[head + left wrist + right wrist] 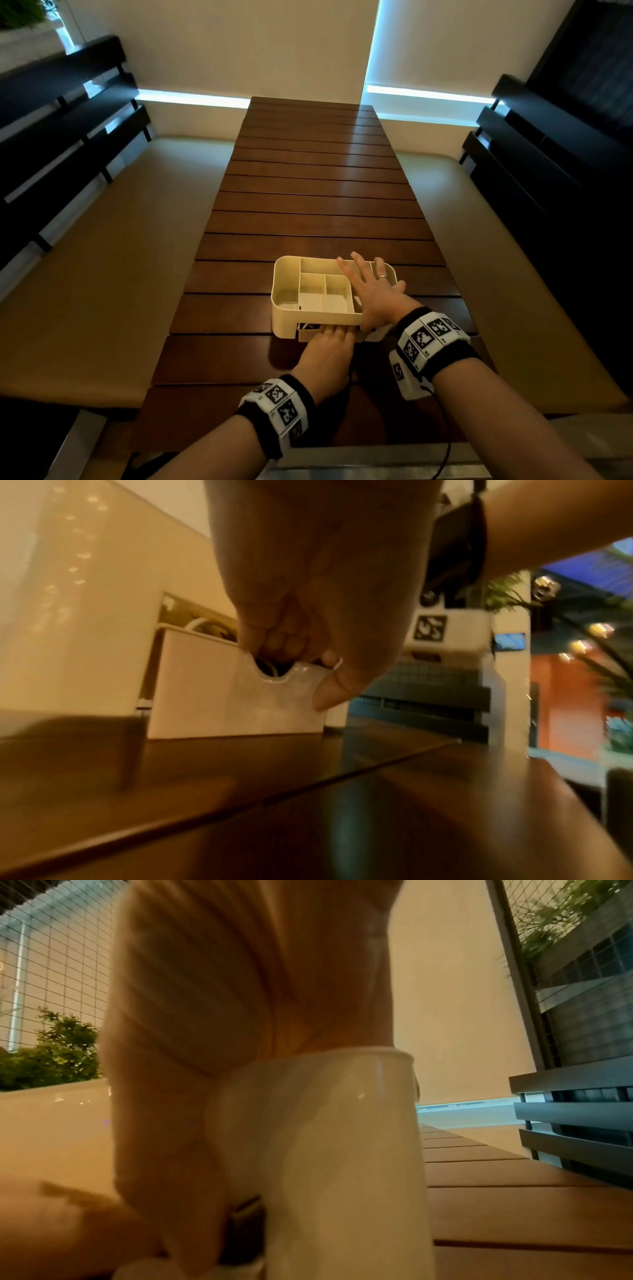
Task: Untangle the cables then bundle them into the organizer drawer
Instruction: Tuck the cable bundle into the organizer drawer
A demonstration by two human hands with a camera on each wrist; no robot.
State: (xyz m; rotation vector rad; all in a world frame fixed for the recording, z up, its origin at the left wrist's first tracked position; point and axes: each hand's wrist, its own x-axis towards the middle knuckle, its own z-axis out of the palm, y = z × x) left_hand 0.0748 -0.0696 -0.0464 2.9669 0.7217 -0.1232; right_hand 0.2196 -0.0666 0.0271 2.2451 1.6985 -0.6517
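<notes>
Here one cream plastic organizer box point(286, 308) with divided top compartments is seen standing near the close end of one long slatted dark-brown wooden table point(318, 205). Five open compartments can be counted in its top where the view is not blocked. One shallow cream drawer point(219, 688) is set in the box's near face, pulled out slightly. Coiled cables point(205, 626), dark and white, are glimpsed inside the drawer; their number cannot be told.

Two hands are in view. The left hand point(327, 353) is placed at the drawer front, its fingers point(284, 639) curled into the rounded notch of the front panel and the thumb pressed on the panel's outer face. The right hand point(371, 291) is laid flat over the right part of the box top, fingers straight and spread apart; the compartments beneath it are hidden.

Two black-and-white patterned wristbands point(279, 411) are worn, one on each wrist. Two tan cushioned benches point(102, 274) with dark slatted backs flank the table
</notes>
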